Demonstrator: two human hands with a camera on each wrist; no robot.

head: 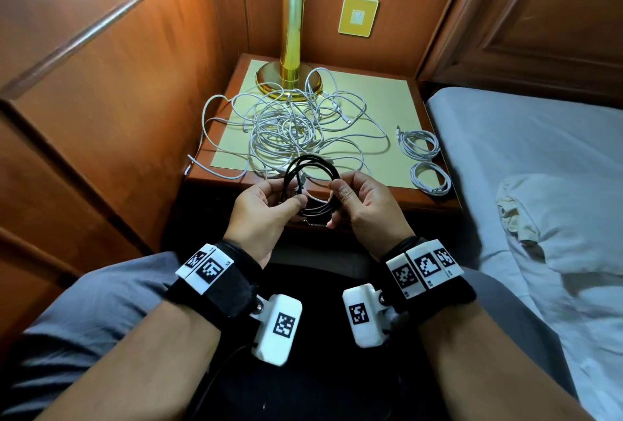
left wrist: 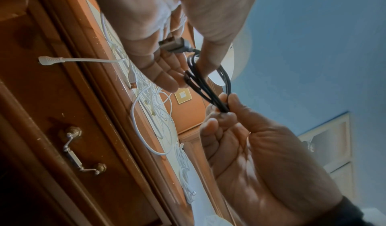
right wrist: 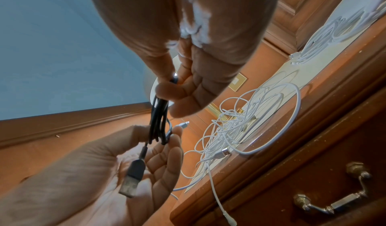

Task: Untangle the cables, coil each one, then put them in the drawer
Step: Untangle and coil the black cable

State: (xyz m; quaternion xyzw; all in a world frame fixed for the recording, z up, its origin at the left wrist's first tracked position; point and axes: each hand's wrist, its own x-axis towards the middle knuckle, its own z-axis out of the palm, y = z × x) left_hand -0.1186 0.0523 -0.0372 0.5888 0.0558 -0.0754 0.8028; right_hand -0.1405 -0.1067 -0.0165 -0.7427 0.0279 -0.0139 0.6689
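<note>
A black cable (head: 312, 164) wound into a coil hangs between my two hands in front of the nightstand. My left hand (head: 296, 201) pinches its left side between thumb and fingers, and its USB plug (right wrist: 133, 176) lies across that palm. My right hand (head: 337, 191) pinches the coil's right side. In the left wrist view, the left hand (left wrist: 190, 76) and right hand (left wrist: 221, 109) grip the same black loops (left wrist: 208, 90). A tangle of white cables (head: 293, 127) covers the nightstand top. Two coiled white cables (head: 419, 144) (head: 431, 178) lie at its right edge. The drawer (left wrist: 62, 114) below is shut.
A brass lamp (head: 290, 80) stands at the back of the nightstand (head: 418, 194), with white loops around its base. Wood panelling closes the left side and back. A bed with a pillow (head: 556, 218) lies to the right. The drawer handle (right wrist: 332, 195) is metal.
</note>
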